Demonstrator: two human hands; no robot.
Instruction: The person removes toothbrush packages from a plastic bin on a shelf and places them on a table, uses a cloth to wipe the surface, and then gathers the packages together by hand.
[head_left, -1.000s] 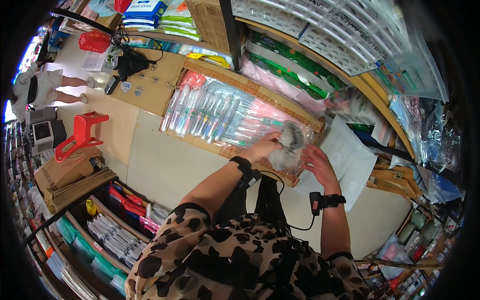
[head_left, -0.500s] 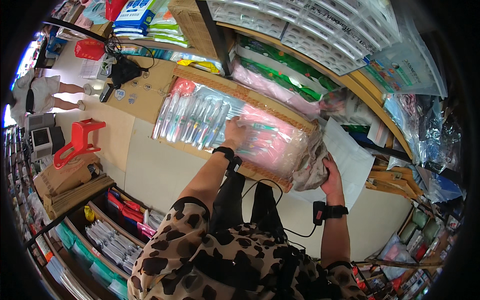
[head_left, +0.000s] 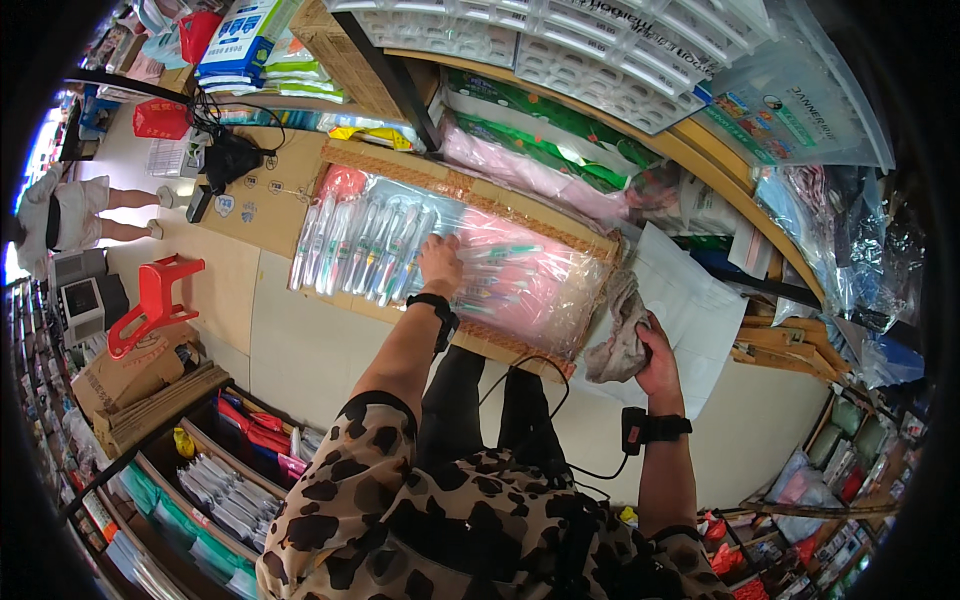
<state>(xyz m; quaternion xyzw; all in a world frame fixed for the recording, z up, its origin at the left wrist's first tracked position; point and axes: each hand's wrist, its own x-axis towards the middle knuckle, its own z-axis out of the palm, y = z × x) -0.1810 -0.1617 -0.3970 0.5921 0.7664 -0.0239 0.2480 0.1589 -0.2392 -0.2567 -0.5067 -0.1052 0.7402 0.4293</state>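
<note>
A long cardboard box (head_left: 480, 336) lies in front of me, holding several clear-wrapped toothbrushes (head_left: 352, 245) in a row on its left side. More toothbrushes (head_left: 492, 272) rest at angles over a pink, plastic-covered layer (head_left: 545, 300). My left hand (head_left: 440, 264) reaches between the two groups, its fingers somewhat spread and touching the packs; nothing shows in its grasp. At the right end of the box, my right hand (head_left: 658, 358) is closed on a crumpled grey cloth (head_left: 618, 335).
Shelving with clear drawers (head_left: 600, 70) and pink and green packages (head_left: 545, 160) stands behind the box. A white sheet (head_left: 680, 290) lies to its right. On the left are a red stool (head_left: 157, 300), flattened cardboard (head_left: 155, 375) and a standing person (head_left: 75, 213). A cable hangs by my legs.
My left hand has shifted slightly left over the toothbrushes. The grey cloth in my right hand has come away from the box's right end and looks more bunched. The whole view has shifted a little.
</note>
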